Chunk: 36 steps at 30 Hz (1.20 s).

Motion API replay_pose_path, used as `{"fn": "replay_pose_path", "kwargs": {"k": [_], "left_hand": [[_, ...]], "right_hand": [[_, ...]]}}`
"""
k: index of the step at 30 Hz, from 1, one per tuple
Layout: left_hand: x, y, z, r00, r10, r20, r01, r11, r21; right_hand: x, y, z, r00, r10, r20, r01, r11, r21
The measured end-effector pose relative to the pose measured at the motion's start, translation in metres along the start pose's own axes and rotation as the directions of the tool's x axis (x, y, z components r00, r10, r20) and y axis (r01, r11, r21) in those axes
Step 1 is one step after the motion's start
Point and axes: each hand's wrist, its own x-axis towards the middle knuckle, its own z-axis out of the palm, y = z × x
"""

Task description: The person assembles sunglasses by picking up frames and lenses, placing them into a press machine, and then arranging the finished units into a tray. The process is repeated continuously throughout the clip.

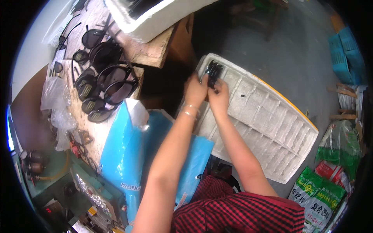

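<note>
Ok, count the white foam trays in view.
2. One slotted white foam tray lies under both hands, where the left hand and right hand hold black pieces. A second tray sits at the top edge, partly cut off.

The fingers (206,83) of both hands hide most of the dark sunglasses (213,72) they pinch.

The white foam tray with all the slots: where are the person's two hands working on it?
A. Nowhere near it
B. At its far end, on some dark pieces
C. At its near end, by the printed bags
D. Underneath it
B: both the left hand and the right hand meet on the dark pieces at the far end of the white foam tray.
</note>
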Motion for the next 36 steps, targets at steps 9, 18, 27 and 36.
{"fn": "replay_pose_path", "kwargs": {"k": [9, 18, 27, 36], "left_hand": [[-0.111, 0.059, -0.105, 0.992, 0.032, -0.119, -0.055, 0.979, -0.195], [-0.428, 0.000, -0.242, 0.983, 0.104, -0.148, -0.106, 0.994, -0.003], [-0.514, -0.096, -0.240, 0.892, -0.249, -0.378, 0.301, 0.950, 0.083], [-0.456, -0.111, -0.225, 0.972, -0.206, -0.116, 0.229, 0.942, 0.245]], "right_hand": [[-0.012, -0.010, -0.012, 0.959, -0.238, 0.150, 0.279, 0.882, -0.381], [-0.152, -0.066, -0.059, 0.819, -0.331, 0.468, 0.300, 0.943, 0.142], [-0.309, -0.122, -0.037, 0.329, -0.202, 0.923, 0.844, 0.501, -0.191], [-0.363, -0.102, -0.042, 0.351, -0.018, 0.936, 0.891, 0.315, -0.328]]}}
